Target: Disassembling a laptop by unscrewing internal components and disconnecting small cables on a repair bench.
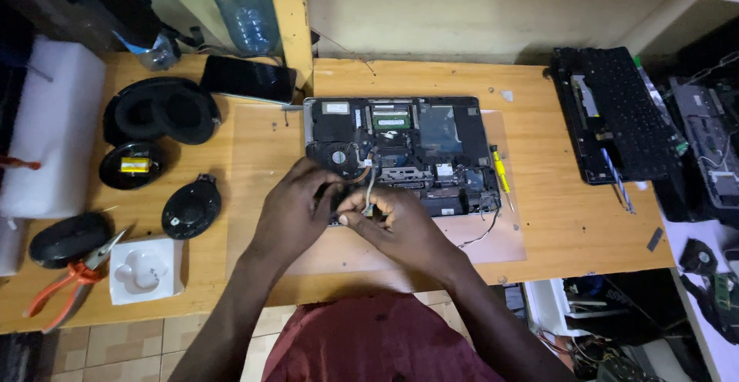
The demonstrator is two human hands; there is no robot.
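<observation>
An opened laptop base lies upside down on a thin board on the wooden table, its fan, memory stick and circuit boards exposed. My left hand rests on the near left corner of the base, just below the round fan. My right hand pinches a small grey cable at the near edge, fingers closed on it. The two hands touch each other. What lies under the left fingers is hidden.
A yellow-handled screwdriver lies right of the base. Black headphones, loose ear pads, orange pliers, a white tray and a phone sit at left. A detached keyboard and laptop parts lie at right.
</observation>
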